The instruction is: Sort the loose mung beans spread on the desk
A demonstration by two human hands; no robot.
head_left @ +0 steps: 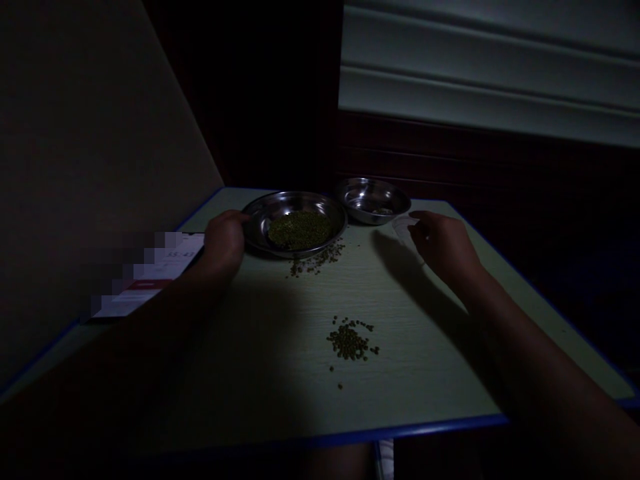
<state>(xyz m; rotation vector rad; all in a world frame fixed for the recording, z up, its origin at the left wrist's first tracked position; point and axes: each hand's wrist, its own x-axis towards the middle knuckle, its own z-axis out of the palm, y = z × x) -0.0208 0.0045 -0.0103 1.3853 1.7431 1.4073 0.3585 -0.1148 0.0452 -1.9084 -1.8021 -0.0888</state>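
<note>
A steel bowl (pixel 295 252) holds a heap of small green beans (pixel 300 230) that look like mung beans. My left hand (pixel 225 239) is closed at its left rim, fingertips against the metal. At the back, a smaller steel bowl (pixel 375 218) has a few pale bits in its bottom. My right hand (pixel 443 243) is just right of that bowl, above the table, with thumb and forefinger curled into a pinch; what they hold, if anything, is too dark to tell. Below its fingers lies a faint, whitish, see-through thing (pixel 404 235). Loose beans (pixel 349 341) form a small pile nearer me.
More beans and pale bits (pixel 315 261) lie scattered before the larger bowl. A lit phone or tablet screen (pixel 150 283), partly blurred out, is at the left edge. The pale table (pixel 280 400) has a blue rim, with a wall (pixel 100 133) to its left. The room is dim.
</note>
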